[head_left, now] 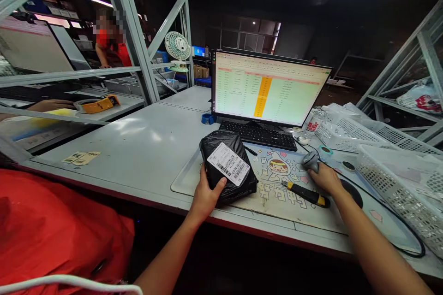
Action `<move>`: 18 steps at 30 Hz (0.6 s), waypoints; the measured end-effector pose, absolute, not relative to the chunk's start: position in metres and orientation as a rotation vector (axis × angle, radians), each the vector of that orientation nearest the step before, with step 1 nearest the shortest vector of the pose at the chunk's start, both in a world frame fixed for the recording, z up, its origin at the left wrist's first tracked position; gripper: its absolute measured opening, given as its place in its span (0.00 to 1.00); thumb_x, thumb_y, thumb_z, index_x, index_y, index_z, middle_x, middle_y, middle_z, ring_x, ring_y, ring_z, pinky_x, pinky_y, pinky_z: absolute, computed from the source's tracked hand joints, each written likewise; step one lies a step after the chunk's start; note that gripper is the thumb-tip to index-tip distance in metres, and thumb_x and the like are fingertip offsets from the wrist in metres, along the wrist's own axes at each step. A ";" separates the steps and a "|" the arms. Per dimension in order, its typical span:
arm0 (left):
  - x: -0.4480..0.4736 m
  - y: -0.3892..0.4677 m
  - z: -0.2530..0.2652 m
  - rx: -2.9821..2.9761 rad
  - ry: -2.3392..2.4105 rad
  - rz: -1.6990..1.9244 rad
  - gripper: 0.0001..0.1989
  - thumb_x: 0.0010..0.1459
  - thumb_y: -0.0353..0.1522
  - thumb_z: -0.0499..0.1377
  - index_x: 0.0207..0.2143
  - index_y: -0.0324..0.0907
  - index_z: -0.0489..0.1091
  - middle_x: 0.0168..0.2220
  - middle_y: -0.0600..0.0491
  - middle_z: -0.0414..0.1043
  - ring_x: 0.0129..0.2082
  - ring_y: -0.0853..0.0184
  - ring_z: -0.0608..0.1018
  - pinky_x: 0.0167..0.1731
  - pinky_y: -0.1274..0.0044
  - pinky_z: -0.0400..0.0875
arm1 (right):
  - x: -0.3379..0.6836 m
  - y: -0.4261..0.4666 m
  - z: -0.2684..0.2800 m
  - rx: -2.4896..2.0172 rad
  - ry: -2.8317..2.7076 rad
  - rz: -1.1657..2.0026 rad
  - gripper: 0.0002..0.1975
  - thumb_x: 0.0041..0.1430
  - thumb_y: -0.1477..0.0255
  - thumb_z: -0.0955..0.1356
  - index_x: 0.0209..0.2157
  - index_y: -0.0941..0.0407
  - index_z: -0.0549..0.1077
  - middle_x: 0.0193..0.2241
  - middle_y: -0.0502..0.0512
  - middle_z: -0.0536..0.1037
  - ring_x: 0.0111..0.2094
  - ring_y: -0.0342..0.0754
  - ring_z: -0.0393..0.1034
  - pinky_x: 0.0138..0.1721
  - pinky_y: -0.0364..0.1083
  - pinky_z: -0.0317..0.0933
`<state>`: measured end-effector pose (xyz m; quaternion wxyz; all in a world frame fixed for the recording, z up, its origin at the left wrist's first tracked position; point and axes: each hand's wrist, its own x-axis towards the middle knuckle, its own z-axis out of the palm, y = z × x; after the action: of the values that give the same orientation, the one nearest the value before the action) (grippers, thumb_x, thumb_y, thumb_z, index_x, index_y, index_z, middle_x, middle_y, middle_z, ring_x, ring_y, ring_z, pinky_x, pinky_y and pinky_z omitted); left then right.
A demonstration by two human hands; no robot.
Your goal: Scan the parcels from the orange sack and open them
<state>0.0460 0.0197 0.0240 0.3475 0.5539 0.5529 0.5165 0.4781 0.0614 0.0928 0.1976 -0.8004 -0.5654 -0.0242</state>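
A black package (236,144) in the left hand (207,193), a scanner (311,161) in the right hand (325,179)

The package sits over the left part of the printed mat (277,207), tilted; whether its underside touches the mat I cannot tell. The left hand is clamped on its near edge, thumb on top, beside the white label (229,164). Gripping there seems meant to leave most of the print uncovered and facing up.

The right hand, well apart from the left, is closed around the scanner, its head low over the mat. That grip looks suited to aiming it.

Between the hands lies a knife (306,193), within easy reach of the right one. A pen (250,150) lies just beyond the package, probably parked out of the way.

Farther back, the keyboard (256,134) stands before the screen (270,92), presumably so both can be used from this seat. White baskets (398,175) line the right side, likely to leave the middle free for handling, and a blue tape roll (207,119) sits left of the screen.
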 end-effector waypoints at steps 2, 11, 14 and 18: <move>0.046 0.019 0.024 1.434 1.435 1.333 0.48 0.64 0.50 0.63 0.77 0.44 0.47 0.68 0.39 0.68 0.69 0.46 0.71 0.68 0.53 0.65 | 0.473 0.063 0.090 -2.262 -1.531 -0.066 0.24 0.60 0.61 0.70 0.56 0.53 0.80 0.50 0.71 0.82 0.49 0.65 0.80 0.49 0.57 0.72; 0.042 0.025 0.013 1.463 1.440 1.363 0.48 0.64 0.52 0.65 0.77 0.45 0.48 0.70 0.39 0.65 0.70 0.46 0.69 0.69 0.56 0.66 | 0.409 0.132 0.088 -2.177 -1.625 -0.059 0.29 0.69 0.66 0.63 0.68 0.63 0.68 0.64 0.71 0.73 0.64 0.61 0.67 0.67 0.53 0.60; 0.041 0.026 0.012 1.455 1.448 1.380 0.48 0.63 0.53 0.65 0.76 0.45 0.50 0.70 0.39 0.65 0.70 0.45 0.70 0.69 0.54 0.65 | 0.383 0.160 0.072 -2.179 -1.653 -0.036 0.29 0.70 0.70 0.61 0.69 0.65 0.66 0.67 0.70 0.69 0.68 0.59 0.62 0.69 0.52 0.55; 0.040 0.025 0.015 1.451 1.453 1.365 0.49 0.63 0.54 0.65 0.77 0.45 0.50 0.70 0.40 0.65 0.70 0.45 0.69 0.70 0.54 0.63 | 0.375 0.179 0.055 -2.226 -1.599 -0.050 0.36 0.74 0.65 0.61 0.76 0.65 0.52 0.76 0.71 0.53 0.76 0.65 0.43 0.74 0.60 0.44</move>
<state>0.0405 0.0251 0.0151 0.3315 0.5551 0.5561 0.5222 0.3754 0.1794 0.0547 0.1989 -0.7958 -0.5717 -0.0177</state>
